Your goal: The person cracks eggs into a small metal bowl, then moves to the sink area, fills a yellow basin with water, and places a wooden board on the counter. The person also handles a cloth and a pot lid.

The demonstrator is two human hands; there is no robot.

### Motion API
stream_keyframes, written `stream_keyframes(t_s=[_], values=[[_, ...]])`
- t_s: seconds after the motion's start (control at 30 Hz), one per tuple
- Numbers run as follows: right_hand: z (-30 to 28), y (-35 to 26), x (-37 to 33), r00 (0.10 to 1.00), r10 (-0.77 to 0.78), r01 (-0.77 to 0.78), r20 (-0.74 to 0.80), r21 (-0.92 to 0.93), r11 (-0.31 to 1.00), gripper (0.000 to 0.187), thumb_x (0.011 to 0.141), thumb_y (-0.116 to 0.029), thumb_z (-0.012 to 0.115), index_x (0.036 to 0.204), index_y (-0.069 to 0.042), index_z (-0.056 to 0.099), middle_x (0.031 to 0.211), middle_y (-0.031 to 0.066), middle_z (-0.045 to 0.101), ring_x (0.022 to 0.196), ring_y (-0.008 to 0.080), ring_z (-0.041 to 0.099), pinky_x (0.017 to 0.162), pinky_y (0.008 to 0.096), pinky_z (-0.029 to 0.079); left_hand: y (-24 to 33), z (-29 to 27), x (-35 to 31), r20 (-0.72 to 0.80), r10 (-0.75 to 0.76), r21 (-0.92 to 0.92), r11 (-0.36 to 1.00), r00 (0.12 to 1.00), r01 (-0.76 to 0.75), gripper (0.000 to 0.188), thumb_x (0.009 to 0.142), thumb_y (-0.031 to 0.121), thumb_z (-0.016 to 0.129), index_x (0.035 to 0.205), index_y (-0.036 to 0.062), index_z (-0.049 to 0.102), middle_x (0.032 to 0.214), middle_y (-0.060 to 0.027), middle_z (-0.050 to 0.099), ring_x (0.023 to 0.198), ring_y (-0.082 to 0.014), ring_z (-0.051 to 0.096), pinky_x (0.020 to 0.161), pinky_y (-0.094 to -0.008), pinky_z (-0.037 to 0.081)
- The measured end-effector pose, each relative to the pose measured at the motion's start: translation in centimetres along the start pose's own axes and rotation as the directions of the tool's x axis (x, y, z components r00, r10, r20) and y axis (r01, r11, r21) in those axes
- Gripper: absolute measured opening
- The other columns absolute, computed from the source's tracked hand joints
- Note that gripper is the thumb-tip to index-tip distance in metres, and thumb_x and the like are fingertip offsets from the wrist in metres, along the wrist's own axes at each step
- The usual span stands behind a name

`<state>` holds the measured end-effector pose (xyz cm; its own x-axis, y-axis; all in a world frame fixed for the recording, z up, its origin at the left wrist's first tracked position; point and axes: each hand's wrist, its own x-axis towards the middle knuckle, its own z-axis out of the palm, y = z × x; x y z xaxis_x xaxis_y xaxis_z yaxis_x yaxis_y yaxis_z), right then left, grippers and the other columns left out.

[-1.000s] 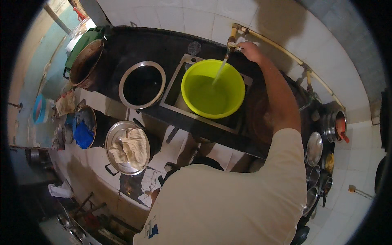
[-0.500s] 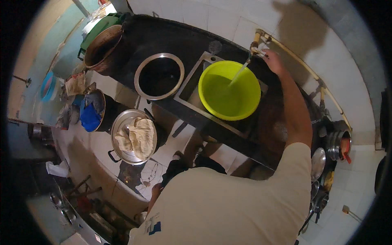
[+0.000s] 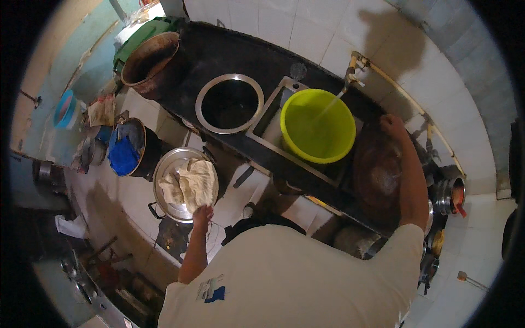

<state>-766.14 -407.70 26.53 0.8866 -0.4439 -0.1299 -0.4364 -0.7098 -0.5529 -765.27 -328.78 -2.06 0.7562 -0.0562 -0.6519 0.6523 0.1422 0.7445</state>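
Note:
A lime-green bucket [image 3: 317,127] stands in the steel sink [image 3: 268,128], and water streams into it from the tap [image 3: 350,76] on the tiled wall. My right hand [image 3: 392,124] rests on the far rim of a large brown pan [image 3: 377,172] on the counter right of the sink. My left hand [image 3: 202,214] hangs low, its fingers closed on the edge of a white cloth [image 3: 188,185] that lies in a steel pot [image 3: 164,188] on the floor.
A round steel-rimmed opening [image 3: 229,104] sits in the black counter left of the sink. A big brown pot [image 3: 150,63] stands at the counter's far left. On the floor are a black pot with blue cloth [image 3: 127,150] and steel vessels [image 3: 451,197] at right.
My right hand has left the tap and dropped onto the brown pan. My left hand has come into view at the cloth in the steel pot. Water keeps running.

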Motion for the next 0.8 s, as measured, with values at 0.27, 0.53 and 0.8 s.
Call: stream_keyframes(t_s=[0.27,0.53,0.8], values=[[-0.5,0.7,-11.2,0.998,0.051,-0.055,0.03,0.16,0.986,0.028,0.084,-0.021,0.06,0.102,0.001,0.064,0.085,0.0073,0.065,0.073,0.0164,0.06,0.065,0.0305,0.049,15.4,15.7,8.5,0.45,0.13,-0.256,0.967,0.884,-0.011,0.047,0.09,0.039,0.056,0.121,0.0035,0.049,0.117,-0.0124,0.056,0.109,-0.0273,0.054,0.095,-0.0433,0.041],[-1.6,1.8,-21.9,0.93,0.369,-0.356,-0.005,0.254,0.899,0.028,0.088,-0.021,0.059,0.108,-0.001,0.062,0.088,0.0054,0.064,0.075,0.0116,0.06,0.063,0.0253,0.048,19.9,23.6,11.6,0.226,0.095,-0.379,0.925,0.97,-0.003,0.032,0.098,0.021,0.038,0.119,-0.0027,0.046,0.118,-0.0165,0.052,0.109,-0.0323,0.054,0.091,-0.044,0.048],[-0.3,6.6,-28.7,0.855,0.518,-0.478,0.036,0.444,0.758,0.027,0.089,-0.024,0.058,0.107,-0.004,0.059,0.085,0.0038,0.063,0.068,0.0117,0.061,0.06,0.0261,0.051,23.2,18.6,14.4,0.392,0.513,0.822,0.177,0.764,-0.541,0.039,0.092,0.03,0.054,0.119,0.0014,0.054,0.111,-0.0167,0.062,0.106,-0.0269,0.058,0.094,-0.0379,0.045]])
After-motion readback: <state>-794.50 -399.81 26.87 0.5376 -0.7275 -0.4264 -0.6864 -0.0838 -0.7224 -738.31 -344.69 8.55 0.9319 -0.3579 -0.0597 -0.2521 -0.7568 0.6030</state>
